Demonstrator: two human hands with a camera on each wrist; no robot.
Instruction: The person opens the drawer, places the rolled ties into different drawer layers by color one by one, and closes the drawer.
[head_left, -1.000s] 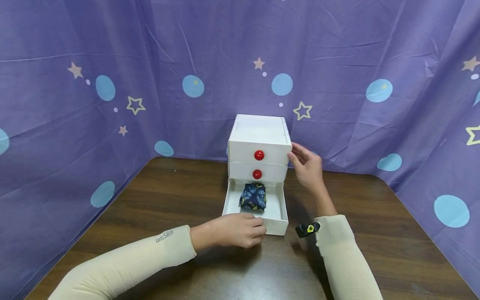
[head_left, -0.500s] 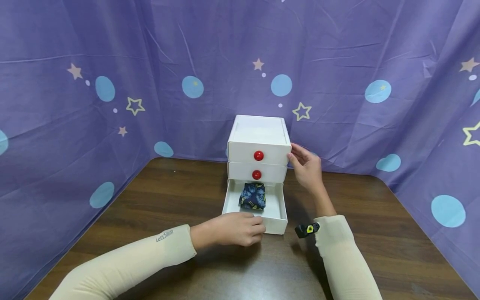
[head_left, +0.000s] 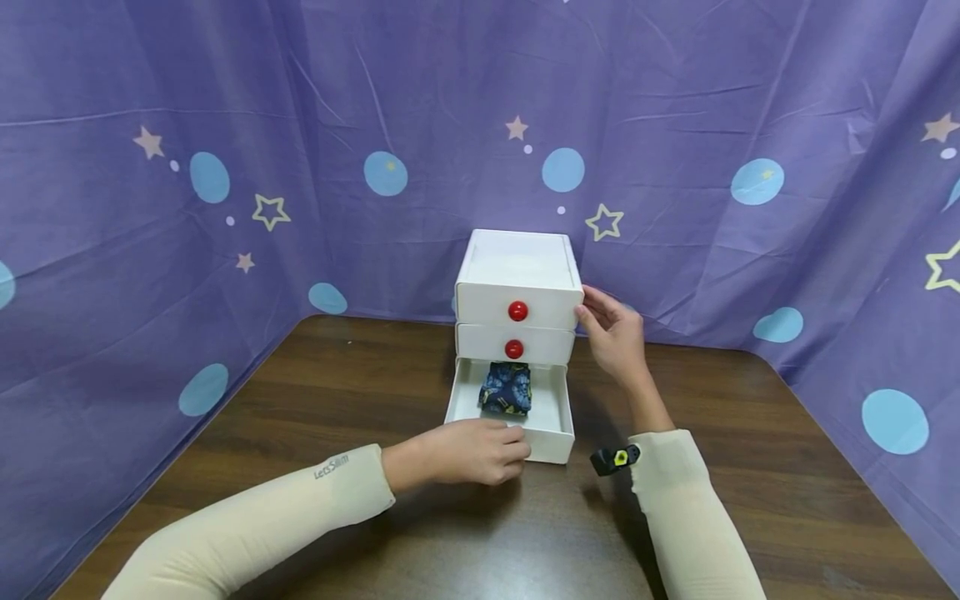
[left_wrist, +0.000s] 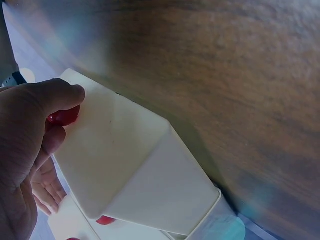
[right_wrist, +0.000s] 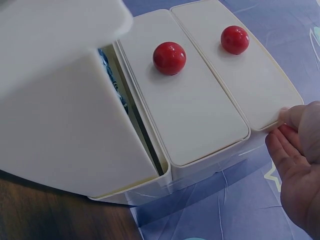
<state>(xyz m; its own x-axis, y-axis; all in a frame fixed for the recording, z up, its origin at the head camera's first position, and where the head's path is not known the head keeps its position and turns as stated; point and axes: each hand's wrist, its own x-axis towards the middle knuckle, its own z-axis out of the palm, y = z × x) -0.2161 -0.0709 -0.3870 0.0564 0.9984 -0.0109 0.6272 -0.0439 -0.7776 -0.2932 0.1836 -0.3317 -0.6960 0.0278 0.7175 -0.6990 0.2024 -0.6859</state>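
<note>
A white three-drawer unit [head_left: 517, 275] stands at the back of the brown table [head_left: 337, 392]. Its bottom drawer [head_left: 553, 425] is pulled out and holds a folded dark blue patterned cloth [head_left: 507, 388]. My left hand [head_left: 504, 454] is at the drawer's front; in the left wrist view the thumb and fingers of that hand [left_wrist: 35, 125] curl round the red knob [left_wrist: 63, 116]. My right hand [head_left: 600, 321] rests with relaxed fingers against the unit's right side, level with the top drawer [right_wrist: 240, 65]. The top and middle drawers are closed, each with a red knob [head_left: 517, 311].
A purple curtain [head_left: 225, 167] with stars and blue dots surrounds the table on three sides, close behind the unit. Bare tabletop lies left and right of the unit. A small black device [head_left: 617, 458] sits on my right wrist.
The bottom drawer has slid a little way back into the unit with my left hand on its front. My right hand has stayed against the unit's side.
</note>
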